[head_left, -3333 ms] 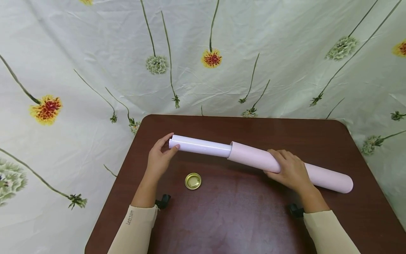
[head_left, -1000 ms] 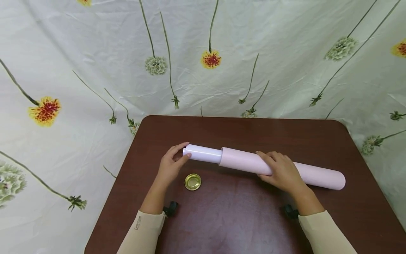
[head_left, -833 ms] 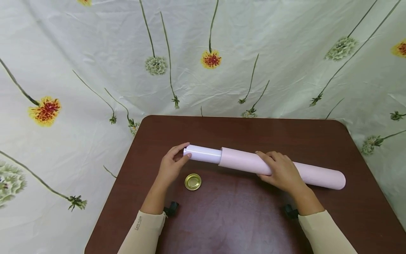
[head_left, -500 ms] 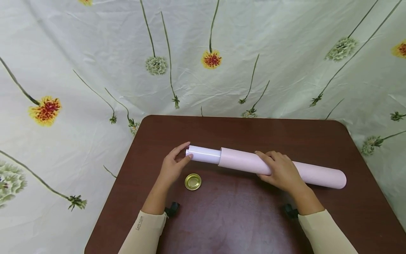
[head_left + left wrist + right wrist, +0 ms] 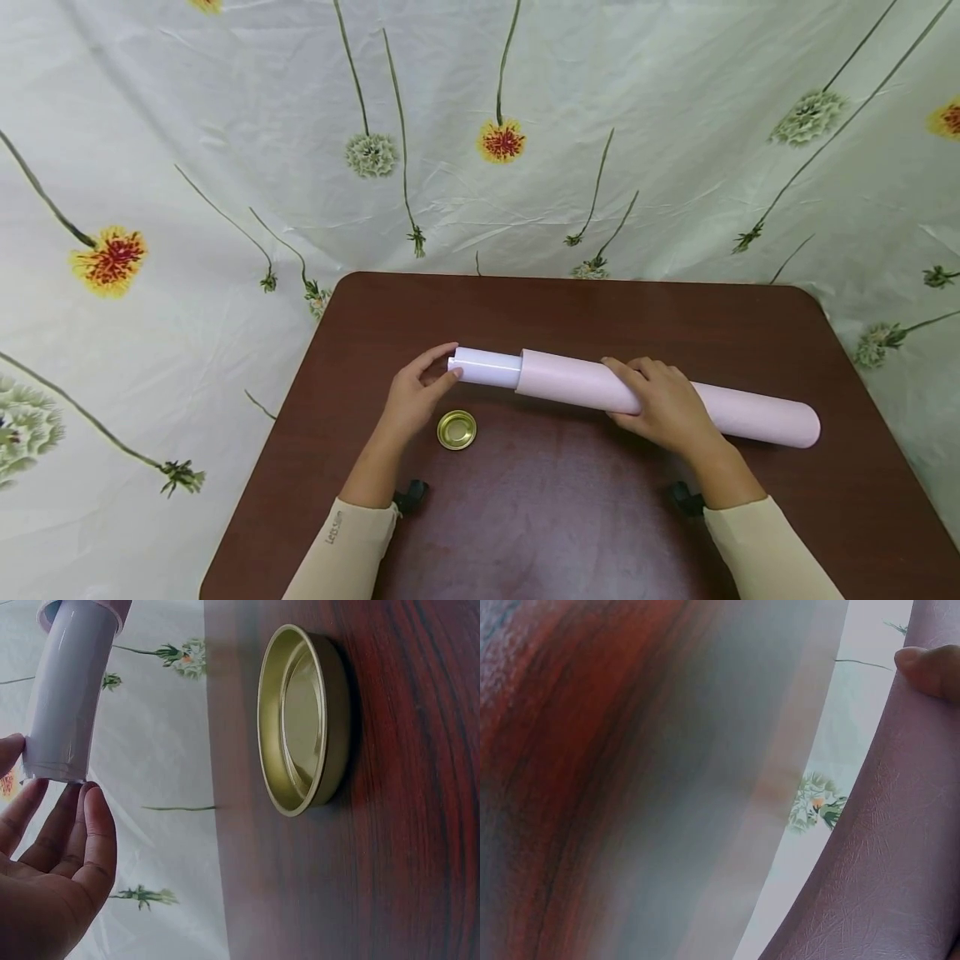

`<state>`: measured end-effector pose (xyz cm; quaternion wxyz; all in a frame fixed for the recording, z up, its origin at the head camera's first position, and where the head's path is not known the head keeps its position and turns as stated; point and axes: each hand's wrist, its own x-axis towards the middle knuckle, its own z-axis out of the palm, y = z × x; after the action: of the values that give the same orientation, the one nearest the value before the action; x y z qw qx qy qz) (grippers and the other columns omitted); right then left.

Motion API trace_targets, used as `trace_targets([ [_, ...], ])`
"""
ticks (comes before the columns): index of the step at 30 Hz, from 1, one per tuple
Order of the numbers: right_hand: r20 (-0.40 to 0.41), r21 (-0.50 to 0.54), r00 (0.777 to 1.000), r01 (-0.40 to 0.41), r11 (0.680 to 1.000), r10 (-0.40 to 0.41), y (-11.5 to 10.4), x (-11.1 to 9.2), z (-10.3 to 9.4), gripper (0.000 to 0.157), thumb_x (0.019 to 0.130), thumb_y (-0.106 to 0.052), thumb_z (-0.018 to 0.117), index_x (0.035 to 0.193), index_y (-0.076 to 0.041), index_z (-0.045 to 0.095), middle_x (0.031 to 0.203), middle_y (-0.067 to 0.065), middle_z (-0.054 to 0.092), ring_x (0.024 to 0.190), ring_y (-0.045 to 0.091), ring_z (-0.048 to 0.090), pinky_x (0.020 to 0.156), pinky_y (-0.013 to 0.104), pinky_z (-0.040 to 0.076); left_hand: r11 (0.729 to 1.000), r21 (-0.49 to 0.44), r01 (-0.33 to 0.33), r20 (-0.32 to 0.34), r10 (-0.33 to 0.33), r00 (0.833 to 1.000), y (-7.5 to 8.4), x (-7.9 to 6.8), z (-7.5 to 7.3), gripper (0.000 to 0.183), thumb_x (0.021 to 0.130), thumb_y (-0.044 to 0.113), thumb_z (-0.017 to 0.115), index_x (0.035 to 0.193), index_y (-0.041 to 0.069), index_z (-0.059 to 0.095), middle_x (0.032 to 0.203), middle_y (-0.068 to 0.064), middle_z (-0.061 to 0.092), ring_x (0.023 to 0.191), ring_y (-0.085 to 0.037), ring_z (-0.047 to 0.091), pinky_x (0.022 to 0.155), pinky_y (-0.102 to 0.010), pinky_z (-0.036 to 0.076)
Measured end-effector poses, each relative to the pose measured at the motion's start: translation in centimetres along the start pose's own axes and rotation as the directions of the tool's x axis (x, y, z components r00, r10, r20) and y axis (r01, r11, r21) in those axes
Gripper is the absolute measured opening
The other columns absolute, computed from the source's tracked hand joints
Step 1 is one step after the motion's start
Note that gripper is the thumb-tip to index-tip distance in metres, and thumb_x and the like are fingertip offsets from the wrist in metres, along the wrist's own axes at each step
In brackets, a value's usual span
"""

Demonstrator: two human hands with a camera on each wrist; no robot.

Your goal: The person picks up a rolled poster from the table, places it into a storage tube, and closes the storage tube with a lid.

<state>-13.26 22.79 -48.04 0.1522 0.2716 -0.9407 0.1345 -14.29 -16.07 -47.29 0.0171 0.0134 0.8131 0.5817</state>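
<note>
1. The white roll [image 5: 487,367] lay partly inside the pink tube [image 5: 750,414], its outer end protruding.
2. The left hand [image 5: 412,398] pinched that end; the right hand [image 5: 671,408] gripped the tube around its middle.
3. The step seemed to be sliding roll against tube, probably calling for straight alignment next.
4. The gold dish [image 5: 457,430] sat near the left hand; the table [image 5: 570,517] offered room before its far edge.
</note>
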Motion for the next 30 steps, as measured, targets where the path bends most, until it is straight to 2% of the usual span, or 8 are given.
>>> trace_targets([
  [7,0.009,0.01,1.0,0.001,1.0,-0.001,-0.1,0.0,0.1,0.082,0.072,-0.036,0.089,0.144,-0.022,0.054,0.108,0.009,0.066,0.096,0.033,0.065,0.084,0.051,0.05,1.0,-0.023,0.015,0.028,-0.014,1.0,0.0,-0.2,0.4,0.042,0.093,0.025,0.075,0.134,0.023,0.065,0.126,-0.012,0.07,0.103,-0.038,0.069,0.079,-0.023,0.054],
  [12,0.018,0.009,1.0,-0.002,1.0,0.002,-0.1,0.0,0.2,0.082,0.072,-0.037,0.089,0.145,-0.023,0.053,0.108,0.009,0.065,0.096,0.033,0.065,0.084,0.051,0.049,0.999,-0.041,0.01,0.061,-0.007,0.998,0.1,-0.3,0.6,0.045,0.093,0.026,0.074,0.137,0.02,0.064,0.127,-0.014,0.07,0.105,-0.043,0.068,0.083,-0.037,0.058],
  [14,0.02,0.01,1.0,-0.003,1.0,0.003,-0.2,-0.1,0.2,0.083,0.072,-0.037,0.089,0.145,-0.023,0.053,0.108,0.009,0.065,0.096,0.033,0.065,0.084,0.051,0.049,0.999,-0.048,0.006,0.068,-0.002,0.998,0.1,-0.4,0.7,0.046,0.093,0.025,0.074,0.137,0.019,0.064,0.128,-0.014,0.069,0.106,-0.041,0.069,0.085,-0.038,0.058],
  [19,0.019,0.022,1.0,0.002,1.0,-0.002,-0.3,-0.2,0.4,0.083,0.072,-0.036,0.089,0.145,-0.021,0.054,0.107,0.009,0.065,0.095,0.032,0.065,0.084,0.05,0.05,0.999,-0.044,0.005,0.075,-0.002,0.997,0.1,-0.5,0.8,0.043,0.093,0.025,0.074,0.135,0.021,0.065,0.126,-0.014,0.07,0.106,-0.036,0.07,0.082,-0.023,0.056],
  [21,0.017,0.025,1.0,0.006,1.0,-0.007,-0.4,-0.2,0.4,0.083,0.071,-0.036,0.09,0.144,-0.021,0.054,0.107,0.009,0.065,0.095,0.032,0.065,0.084,0.05,0.05,0.999,-0.038,0.0,0.081,0.003,0.997,0.1,-0.6,0.8,0.042,0.093,0.025,0.074,0.134,0.021,0.066,0.125,-0.014,0.071,0.105,-0.034,0.071,0.081,-0.021,0.055],
  [25,0.018,0.022,1.0,0.013,1.0,-0.014,-0.5,-0.2,0.5,0.083,0.071,-0.037,0.09,0.144,-0.022,0.054,0.107,0.008,0.065,0.095,0.032,0.065,0.084,0.05,0.05,1.0,-0.027,-0.016,0.094,0.018,0.995,-0.2,-0.6,1.0,0.042,0.093,0.025,0.074,0.134,0.022,0.066,0.123,-0.013,0.072,0.104,-0.025,0.072,0.086,-0.023,0.057],
  [30,0.017,0.023,1.0,0.018,1.0,-0.019,-0.6,-0.2,0.7,0.082,0.071,-0.037,0.089,0.144,-0.021,0.055,0.107,0.007,0.065,0.095,0.031,0.065,0.084,0.049,0.05,1.0,-0.021,-0.013,0.103,0.015,0.995,-0.2,-0.8,1.1,0.042,0.094,0.024,0.074,0.134,0.023,0.066,0.124,-0.012,0.071,0.106,-0.024,0.072,0.089,-0.031,0.058],
])
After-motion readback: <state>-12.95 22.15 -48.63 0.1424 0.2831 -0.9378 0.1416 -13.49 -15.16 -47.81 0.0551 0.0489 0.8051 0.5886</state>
